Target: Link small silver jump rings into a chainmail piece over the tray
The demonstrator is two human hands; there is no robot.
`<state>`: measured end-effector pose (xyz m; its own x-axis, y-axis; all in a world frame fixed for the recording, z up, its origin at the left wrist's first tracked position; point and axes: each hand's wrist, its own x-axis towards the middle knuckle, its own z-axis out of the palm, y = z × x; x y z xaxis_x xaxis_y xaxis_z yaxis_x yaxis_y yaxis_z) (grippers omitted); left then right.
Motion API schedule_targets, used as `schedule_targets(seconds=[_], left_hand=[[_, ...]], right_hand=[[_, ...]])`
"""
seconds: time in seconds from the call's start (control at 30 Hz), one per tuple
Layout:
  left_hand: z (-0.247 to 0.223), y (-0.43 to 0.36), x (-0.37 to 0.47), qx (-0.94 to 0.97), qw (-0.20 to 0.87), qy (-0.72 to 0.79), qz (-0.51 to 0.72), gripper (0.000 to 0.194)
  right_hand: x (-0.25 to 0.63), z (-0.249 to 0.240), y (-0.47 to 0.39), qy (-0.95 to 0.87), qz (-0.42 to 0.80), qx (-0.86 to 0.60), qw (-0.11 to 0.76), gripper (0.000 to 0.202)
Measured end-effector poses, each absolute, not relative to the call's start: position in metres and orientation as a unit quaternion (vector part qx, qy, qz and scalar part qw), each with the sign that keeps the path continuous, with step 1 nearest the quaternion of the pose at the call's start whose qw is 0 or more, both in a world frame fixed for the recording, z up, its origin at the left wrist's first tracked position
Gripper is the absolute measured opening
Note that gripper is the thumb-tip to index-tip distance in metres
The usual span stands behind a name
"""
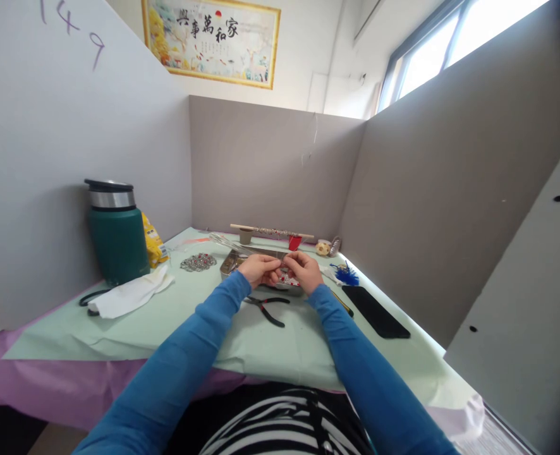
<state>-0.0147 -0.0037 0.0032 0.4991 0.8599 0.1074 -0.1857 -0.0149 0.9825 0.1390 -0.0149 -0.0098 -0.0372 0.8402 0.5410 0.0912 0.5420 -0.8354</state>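
I see both hands meeting over the metal tray mid-worktop. Left hand & right hand each have a pinched grip on a small red-and-silver beaded piece between the fingertips; too small to tell more. Pliers lie just below the hands, black phone to the right, green flask far left.

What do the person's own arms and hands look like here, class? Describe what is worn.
Both arms wear long, plain blue sleeves that end at the wrists. The left hand and right hand are bare, with no gloves. No rings, watch or markings can be made out.
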Motion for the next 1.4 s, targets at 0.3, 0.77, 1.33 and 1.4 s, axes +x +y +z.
schedule_targets(seconds=[0.3,0.77,1.33,1.4], left_hand=[[0.014,-0.014,-0.022,0.574,0.703,0.23,0.35,0.012],[0.014,-0.019,-0.019,0.688,0.594,0.246,0.336,0.026],[0.008,-0.009,-0.018,0.612,0.658,0.237,0.369,0.026],[0.007,-0.009,-0.019,0.609,0.665,0.237,0.362,0.023]], right_hand=[[0.146,-0.011,-0.012,-0.638,0.414,-0.283,0.585,0.024],[0.143,-0.01,-0.018,-0.653,0.415,-0.288,0.565,0.029],[0.139,-0.013,-0.013,-0.627,0.361,-0.316,0.614,0.028],[0.139,-0.013,-0.013,-0.627,0.361,-0.318,0.613,0.029]])
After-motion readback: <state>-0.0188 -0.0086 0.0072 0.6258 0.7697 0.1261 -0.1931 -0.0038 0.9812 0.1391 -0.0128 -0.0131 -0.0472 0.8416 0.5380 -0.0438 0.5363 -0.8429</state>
